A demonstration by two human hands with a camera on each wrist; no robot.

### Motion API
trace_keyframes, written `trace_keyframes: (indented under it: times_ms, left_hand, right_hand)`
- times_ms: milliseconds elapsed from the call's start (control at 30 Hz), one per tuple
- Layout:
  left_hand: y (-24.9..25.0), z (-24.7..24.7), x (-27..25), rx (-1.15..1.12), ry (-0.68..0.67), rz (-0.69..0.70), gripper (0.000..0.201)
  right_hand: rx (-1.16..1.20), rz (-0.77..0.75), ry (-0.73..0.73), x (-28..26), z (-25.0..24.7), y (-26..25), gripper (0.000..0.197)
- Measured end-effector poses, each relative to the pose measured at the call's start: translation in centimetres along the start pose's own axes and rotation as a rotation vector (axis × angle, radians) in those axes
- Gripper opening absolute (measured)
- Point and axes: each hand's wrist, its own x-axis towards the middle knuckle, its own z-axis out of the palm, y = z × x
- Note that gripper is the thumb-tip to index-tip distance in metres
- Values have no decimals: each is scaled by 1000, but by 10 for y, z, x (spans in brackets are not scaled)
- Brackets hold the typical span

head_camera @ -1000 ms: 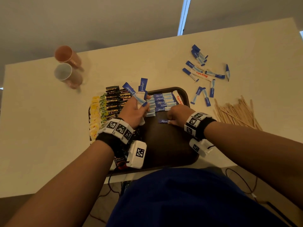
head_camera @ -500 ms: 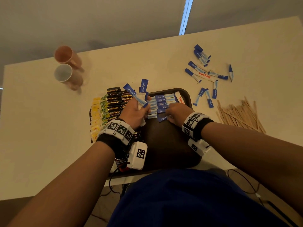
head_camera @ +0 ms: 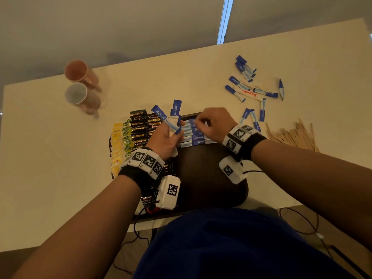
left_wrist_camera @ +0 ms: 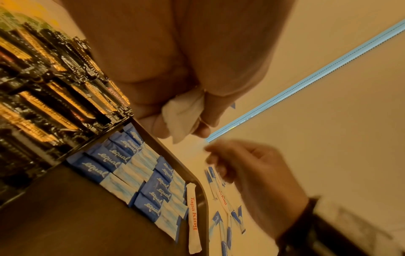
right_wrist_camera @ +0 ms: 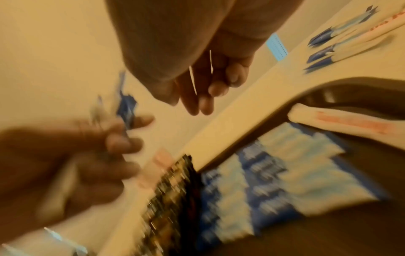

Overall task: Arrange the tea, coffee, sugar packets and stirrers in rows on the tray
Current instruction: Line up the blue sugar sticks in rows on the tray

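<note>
The brown tray (head_camera: 211, 178) holds yellow and green tea bags (head_camera: 118, 146), black coffee sachets (head_camera: 141, 125) and rows of blue sweetener packets (head_camera: 196, 135) at its far end. A Tapa King sugar stick (left_wrist_camera: 192, 216) lies along the right rim. My left hand (head_camera: 177, 129) grips a bunch of blue and white packets (head_camera: 173, 119) over the tray's far left. My right hand (head_camera: 201, 120) hovers above the far rows, fingers curled. In the right wrist view a thin white packet edge (right_wrist_camera: 192, 81) shows pinched between thumb and fingers.
Loose sweetener packets and a sugar stick (head_camera: 249, 85) lie scattered on the table to the far right. A pile of wooden stirrers (head_camera: 291, 135) lies right of the tray. Two cups (head_camera: 80, 85) lie on their sides at the far left.
My right hand has moved from the near end of the packet rows up to their far end, close to my left hand. The left hand has stayed put with its bunch.
</note>
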Motion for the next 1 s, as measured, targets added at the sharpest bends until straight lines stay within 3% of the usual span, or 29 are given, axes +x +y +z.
trace_keyframes:
  times_ms: [67, 133, 233, 333, 533, 700, 800, 900, 1000]
  left_hand:
    - [0, 1, -1, -6, 12, 8, 19]
    - [1, 2, -1, -2, 12, 8, 19]
    - [-1, 2, 4, 62, 4, -1, 16]
    - [-2, 2, 7, 118, -16, 15, 6]
    - [-1, 3, 6, 199, 21, -35, 24]
    - [6, 4, 3, 176, 47, -12, 9]
    - [3, -4, 1, 189, 108, 16, 7]
    - [-3, -15, -1, 167, 180, -14, 16]
    - [-7, -20, -6, 138, 203, -50, 13]
  right_hand:
    - [85, -26, 193, 8, -15, -15, 27]
    - [142, -97, 284, 14, -26, -30, 30]
    - [106, -183, 155, 18, -26, -50, 32]
    - [31, -175, 59, 21, -17, -55, 30]
    - [68, -133, 113, 17, -13, -55, 26]
    - [108, -159, 140, 15, -13, -54, 13]
    - [176, -65, 165, 13, -19, -43, 14]
    - [73, 37, 18, 6, -19, -26, 15]
    - [-118, 75, -287, -4, 1, -21, 18]
